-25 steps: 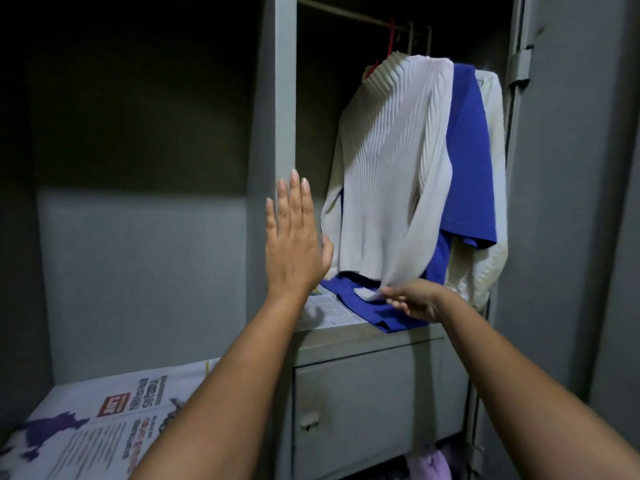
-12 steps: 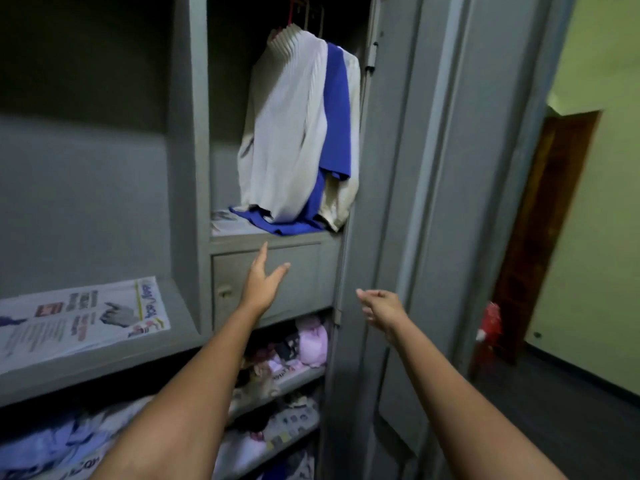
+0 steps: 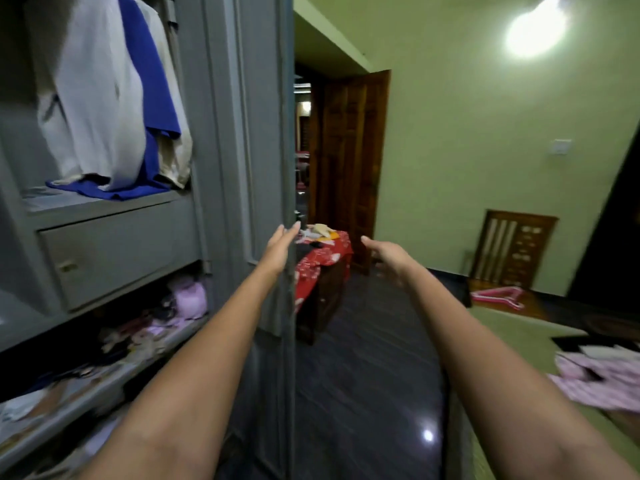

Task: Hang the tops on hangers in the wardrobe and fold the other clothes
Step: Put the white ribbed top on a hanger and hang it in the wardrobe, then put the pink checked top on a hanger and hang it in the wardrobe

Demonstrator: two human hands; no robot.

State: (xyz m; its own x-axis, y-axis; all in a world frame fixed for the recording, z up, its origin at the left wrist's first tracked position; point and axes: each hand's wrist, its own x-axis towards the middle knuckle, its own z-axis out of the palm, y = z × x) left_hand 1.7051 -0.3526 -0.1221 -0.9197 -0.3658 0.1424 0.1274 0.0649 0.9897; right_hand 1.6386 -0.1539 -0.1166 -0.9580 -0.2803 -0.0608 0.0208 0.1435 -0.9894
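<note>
A white ribbed top (image 3: 93,109) hangs in the grey wardrobe (image 3: 228,140) at upper left, with a blue top (image 3: 152,98) and a cream top (image 3: 176,147) behind it. My left hand (image 3: 278,245) is stretched out with straight fingers by the edge of the open wardrobe door, holding nothing. My right hand (image 3: 388,254) reaches forward over the dark floor, fingers loose and empty. Pink patterned clothes (image 3: 602,379) lie on the green bed at lower right. A pink hanger (image 3: 498,296) lies further back on the right.
A low cabinet under a red cloth (image 3: 322,261) with small items on top stands ahead by an open wooden door (image 3: 349,168). Wardrobe shelves (image 3: 114,344) at lower left hold jumbled clothes. A drawer (image 3: 110,254) sits under the hanging space.
My view has swung right, from the wardrobe interior towards the room. My right hand let go of the white top's hem, and both hands drew back from the wardrobe, empty.
</note>
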